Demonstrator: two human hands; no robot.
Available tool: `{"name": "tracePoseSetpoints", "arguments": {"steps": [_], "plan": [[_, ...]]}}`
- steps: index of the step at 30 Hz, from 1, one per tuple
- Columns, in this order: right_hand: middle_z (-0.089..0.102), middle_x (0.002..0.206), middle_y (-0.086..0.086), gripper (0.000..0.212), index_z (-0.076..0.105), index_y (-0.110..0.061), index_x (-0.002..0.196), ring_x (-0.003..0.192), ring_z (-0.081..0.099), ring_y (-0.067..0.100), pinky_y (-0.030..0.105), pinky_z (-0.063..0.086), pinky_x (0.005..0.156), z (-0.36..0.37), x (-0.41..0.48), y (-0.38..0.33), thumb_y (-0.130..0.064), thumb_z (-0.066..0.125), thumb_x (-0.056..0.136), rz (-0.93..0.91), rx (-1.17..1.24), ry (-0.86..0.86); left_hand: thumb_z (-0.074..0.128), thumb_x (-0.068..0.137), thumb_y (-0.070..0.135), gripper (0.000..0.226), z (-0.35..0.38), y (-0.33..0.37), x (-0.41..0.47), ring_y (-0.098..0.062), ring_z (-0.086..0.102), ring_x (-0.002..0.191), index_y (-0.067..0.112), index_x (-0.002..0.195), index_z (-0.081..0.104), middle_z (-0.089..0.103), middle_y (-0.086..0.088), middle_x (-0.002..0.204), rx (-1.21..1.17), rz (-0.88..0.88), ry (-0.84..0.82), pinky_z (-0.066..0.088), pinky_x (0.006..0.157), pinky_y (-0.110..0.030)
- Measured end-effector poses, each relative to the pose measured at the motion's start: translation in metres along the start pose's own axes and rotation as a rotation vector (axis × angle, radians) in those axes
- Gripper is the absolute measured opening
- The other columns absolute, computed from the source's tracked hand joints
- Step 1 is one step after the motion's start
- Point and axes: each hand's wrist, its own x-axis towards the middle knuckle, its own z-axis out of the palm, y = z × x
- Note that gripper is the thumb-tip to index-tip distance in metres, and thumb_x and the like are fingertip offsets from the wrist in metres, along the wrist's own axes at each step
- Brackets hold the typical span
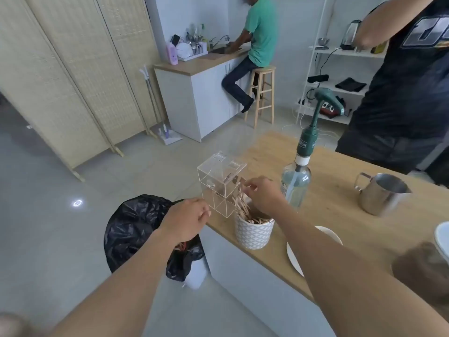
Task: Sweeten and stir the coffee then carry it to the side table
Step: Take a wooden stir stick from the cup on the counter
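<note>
The long pale-wood countertop (340,171) carries its things near the left end, within reach. Below that corner stands a bin lined with a black plastic bag (136,227) — the left hand (187,221) hovers over it, fingers curled; whether it holds anything I cannot tell. By the front edge a white patterned cup (252,235) keeps flat wooden stirrers (243,207) upright for picking; the right hand (263,194) pinches one. The coffee is not plainly seen — perhaps the white rim (443,235) far right

Green pump label (306,144) — print blurred, nothing readable.
</note>
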Motion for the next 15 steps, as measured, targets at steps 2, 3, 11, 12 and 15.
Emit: {"name": "tracePoseSetpoints", "arguments": {"steps": [2,3,11,12,15], "plan": [[0.065,0.108,0.001,0.022,0.072,-0.023,0.112,0.084,0.052,0.013,0.02,0.038,0.066,-0.001,0.003,0.0,-0.03,0.06,0.095,0.01,-0.01,-0.012,0.045,0.098,0.031,0.02,0.001,-0.001,0.001,-0.015,0.053,0.079,0.022,0.097,0.064,0.057,0.007,0.087,0.004,-0.01,-0.003,0.043,0.066,-0.029],[0.065,0.106,0.0,0.021,0.073,-0.023,0.111,0.081,0.052,0.012,0.018,0.036,0.063,0.001,0.004,0.001,-0.029,0.061,0.094,0.007,-0.015,-0.022,0.045,0.098,0.031,0.02,0.002,-0.002,0.001,-0.014,0.052,0.079,0.021,0.097,0.064,0.056,0.007,0.086,0.011,-0.007,0.002,0.043,0.065,-0.028],[0.064,0.096,-0.004,0.012,0.073,-0.021,0.099,0.069,0.048,0.0,0.015,0.034,0.054,0.006,0.008,0.005,-0.024,0.062,0.094,0.001,0.04,0.0,0.045,0.098,0.03,0.021,0.002,0.004,0.008,-0.016,0.056,0.076,0.02,0.097,0.064,0.059,0.005,0.086,0.004,0.017,-0.005,0.048,0.063,-0.031],[0.065,0.095,-0.004,0.011,0.072,-0.02,0.097,0.069,0.05,0.002,0.016,0.035,0.054,0.004,0.007,0.004,-0.023,0.061,0.094,-0.006,0.053,0.012,0.045,0.098,0.03,0.021,0.001,0.006,0.009,-0.016,0.056,0.076,0.02,0.097,0.064,0.059,0.004,0.086,0.006,0.019,-0.009,0.05,0.064,-0.032],[0.063,0.086,-0.01,0.008,0.066,-0.025,0.091,0.07,0.056,0.005,0.019,0.039,0.055,-0.005,-0.001,0.005,-0.022,0.059,0.095,-0.017,0.118,0.083,0.046,0.098,0.029,0.021,-0.002,0.011,0.011,-0.016,0.057,0.076,0.02,0.096,0.064,0.059,0.005,0.085,0.012,0.033,0.0,0.049,0.064,-0.032]]}}
